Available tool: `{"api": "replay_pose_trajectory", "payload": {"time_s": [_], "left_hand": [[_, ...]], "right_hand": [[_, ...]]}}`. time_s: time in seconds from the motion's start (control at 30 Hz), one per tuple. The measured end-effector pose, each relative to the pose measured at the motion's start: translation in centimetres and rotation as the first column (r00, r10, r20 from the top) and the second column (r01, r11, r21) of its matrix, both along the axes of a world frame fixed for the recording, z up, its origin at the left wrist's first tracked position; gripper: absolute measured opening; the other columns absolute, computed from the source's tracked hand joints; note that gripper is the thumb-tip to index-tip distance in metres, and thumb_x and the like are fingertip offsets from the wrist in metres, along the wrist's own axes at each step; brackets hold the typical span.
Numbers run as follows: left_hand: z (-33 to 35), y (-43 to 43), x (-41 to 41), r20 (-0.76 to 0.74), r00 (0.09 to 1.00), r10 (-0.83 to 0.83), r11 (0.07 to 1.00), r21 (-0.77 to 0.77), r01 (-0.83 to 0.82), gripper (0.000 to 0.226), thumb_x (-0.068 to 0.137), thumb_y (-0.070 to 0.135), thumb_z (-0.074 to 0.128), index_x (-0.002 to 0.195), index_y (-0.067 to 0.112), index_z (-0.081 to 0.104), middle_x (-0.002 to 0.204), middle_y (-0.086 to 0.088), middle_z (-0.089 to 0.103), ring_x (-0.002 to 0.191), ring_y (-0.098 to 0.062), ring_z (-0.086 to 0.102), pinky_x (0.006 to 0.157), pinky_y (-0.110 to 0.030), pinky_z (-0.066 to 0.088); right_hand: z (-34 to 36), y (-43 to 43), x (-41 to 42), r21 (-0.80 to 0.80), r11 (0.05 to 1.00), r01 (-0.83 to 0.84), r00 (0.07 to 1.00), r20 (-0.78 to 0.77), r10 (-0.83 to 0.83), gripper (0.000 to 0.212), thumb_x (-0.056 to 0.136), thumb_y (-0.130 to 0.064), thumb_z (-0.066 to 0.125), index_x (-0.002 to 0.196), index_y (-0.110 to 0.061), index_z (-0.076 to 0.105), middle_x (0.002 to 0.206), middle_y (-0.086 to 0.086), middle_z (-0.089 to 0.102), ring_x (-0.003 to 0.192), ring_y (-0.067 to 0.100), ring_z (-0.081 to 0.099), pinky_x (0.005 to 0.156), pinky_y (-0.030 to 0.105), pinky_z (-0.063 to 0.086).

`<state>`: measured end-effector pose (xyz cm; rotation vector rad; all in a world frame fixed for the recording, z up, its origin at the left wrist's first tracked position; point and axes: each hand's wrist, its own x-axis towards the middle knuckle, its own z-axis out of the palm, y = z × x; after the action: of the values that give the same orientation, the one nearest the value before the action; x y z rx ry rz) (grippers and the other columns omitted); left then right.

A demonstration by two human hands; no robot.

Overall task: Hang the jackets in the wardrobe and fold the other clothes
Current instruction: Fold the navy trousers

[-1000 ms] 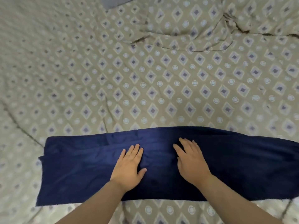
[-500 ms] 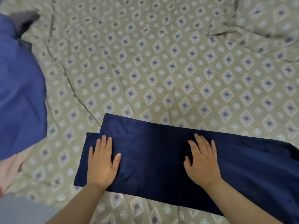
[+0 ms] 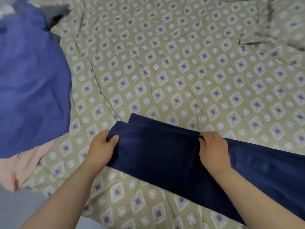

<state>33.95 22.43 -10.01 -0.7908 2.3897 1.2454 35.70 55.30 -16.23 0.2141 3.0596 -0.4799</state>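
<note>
A long navy blue garment (image 3: 165, 156) lies folded into a narrow strip across the patterned bedsheet (image 3: 165, 71), running from the centre to the lower right edge. My left hand (image 3: 102, 147) grips its left end, thumb on top and fingers curled under the cloth. My right hand (image 3: 212, 149) pinches the far long edge about midway along the strip, fingers curled over the fabric.
A heap of clothes sits at the left: a large purple-blue garment (image 3: 31, 83) on top, a grey piece (image 3: 54, 12) behind it and a pale pink piece (image 3: 24, 164) beneath. The sheet is rumpled at the upper right (image 3: 280, 30).
Both hands lay flat on the navy garment before; now they curl and grip it, the left at its end, the right on its far edge. The view has swung left, showing the clothes heap.
</note>
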Motion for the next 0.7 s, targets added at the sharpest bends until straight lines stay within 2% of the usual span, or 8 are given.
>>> {"api": "replay_pose_trajectory", "payload": {"time_s": [0.1, 0.17, 0.23, 0.33, 0.43, 0.57, 0.63, 0.7], "left_hand": [[0.1, 1.5, -2.7, -0.034, 0.995, -0.089, 0.996, -0.021, 0.088, 0.018, 0.093, 0.019, 0.056, 0.088, 0.002, 0.056, 0.079, -0.01, 0.062, 0.069, -0.019, 0.053, 0.06, -0.031, 0.04], [-0.9, 2.0, -3.6, 0.045, 0.987, -0.154, 0.988, -0.019, 0.155, 0.012, 0.089, 0.02, 0.06, 0.095, 0.01, 0.059, 0.086, -0.001, 0.064, 0.077, -0.017, 0.059, 0.063, -0.029, 0.044], [-1.8, 1.8, -4.1, 0.134, 0.981, -0.14, 0.99, 0.011, 0.14, 0.018, 0.086, 0.025, 0.064, 0.101, 0.016, 0.059, 0.093, 0.002, 0.065, 0.087, -0.019, 0.063, 0.068, -0.031, 0.046], [-1.7, 1.2, -4.1, 0.271, 0.961, -0.052, 0.984, 0.177, 0.003, 0.027, 0.084, 0.028, 0.071, 0.104, 0.014, 0.061, 0.098, -0.005, 0.071, 0.09, -0.025, 0.068, 0.072, -0.035, 0.053], [-0.8, 0.9, -3.1, 0.436, 0.892, -0.124, 0.912, 0.403, -0.07, 0.033, 0.082, 0.021, 0.077, 0.111, 0.011, 0.066, 0.101, -0.01, 0.075, 0.094, -0.029, 0.071, 0.08, -0.038, 0.054], [-0.5, 0.2, -2.4, 0.349, 0.932, -0.097, 0.762, 0.628, -0.156, 0.079, 0.048, 0.027, 0.093, 0.118, 0.009, 0.063, 0.112, -0.011, 0.073, 0.101, -0.025, 0.071, 0.082, -0.039, 0.054], [-0.7, -0.4, -2.6, 0.314, 0.947, -0.074, 0.747, 0.647, -0.156, 0.103, 0.024, 0.035, 0.1, 0.117, 0.008, 0.062, 0.111, -0.012, 0.073, 0.101, -0.027, 0.071, 0.079, -0.038, 0.057], [-0.7, -1.3, -2.8, 0.289, 0.955, -0.07, 0.774, 0.62, -0.131, 0.108, 0.015, 0.038, 0.1, 0.113, 0.008, 0.064, 0.108, -0.012, 0.073, 0.098, -0.027, 0.072, 0.079, -0.039, 0.055]], "right_hand": [[0.4, 1.2, -1.5, 0.018, 0.997, 0.078, 0.994, 0.07, -0.079, 0.019, 0.098, -0.018, 0.051, 0.1, -0.005, 0.065, 0.093, 0.017, 0.06, 0.082, 0.037, 0.055, 0.071, 0.043, 0.041], [0.2, 1.3, -1.5, 0.03, 0.995, 0.098, 0.991, 0.094, -0.101, 0.027, 0.099, -0.024, 0.052, 0.115, -0.006, 0.063, 0.104, 0.019, 0.061, 0.092, 0.038, 0.055, 0.078, 0.046, 0.042], [0.3, 0.8, -0.5, 0.029, 0.996, 0.084, 0.993, 0.084, -0.086, 0.038, 0.097, -0.031, 0.052, 0.123, -0.004, 0.06, 0.112, 0.02, 0.061, 0.097, 0.039, 0.055, 0.087, 0.05, 0.044], [0.4, 0.6, 2.2, 0.039, 0.999, 0.034, 0.997, 0.065, -0.037, 0.05, 0.092, -0.037, 0.045, 0.128, -0.004, 0.055, 0.12, 0.017, 0.06, 0.104, 0.037, 0.055, 0.099, 0.052, 0.042], [0.3, 1.6, 4.4, 0.01, 0.998, 0.057, 0.987, 0.15, -0.058, 0.048, 0.099, -0.027, 0.046, 0.142, -0.004, 0.045, 0.135, 0.013, 0.056, 0.126, 0.032, 0.049, 0.116, 0.052, 0.027], [0.7, 3.4, 5.0, -0.038, 0.99, 0.134, 0.973, 0.196, -0.124, 0.049, 0.099, -0.023, 0.047, 0.144, -0.005, 0.043, 0.141, 0.012, 0.053, 0.134, 0.029, 0.043, 0.121, 0.049, 0.018], [0.8, 4.1, 4.8, -0.019, 0.994, 0.111, 0.974, 0.199, -0.106, 0.048, 0.099, -0.025, 0.047, 0.143, -0.006, 0.045, 0.142, 0.012, 0.052, 0.135, 0.029, 0.043, 0.121, 0.049, 0.017], [0.9, 4.7, 4.4, 0.003, 0.997, 0.083, 0.977, 0.199, -0.082, 0.048, 0.099, -0.027, 0.048, 0.142, -0.007, 0.046, 0.143, 0.011, 0.051, 0.136, 0.029, 0.042, 0.121, 0.049, 0.015]]}}
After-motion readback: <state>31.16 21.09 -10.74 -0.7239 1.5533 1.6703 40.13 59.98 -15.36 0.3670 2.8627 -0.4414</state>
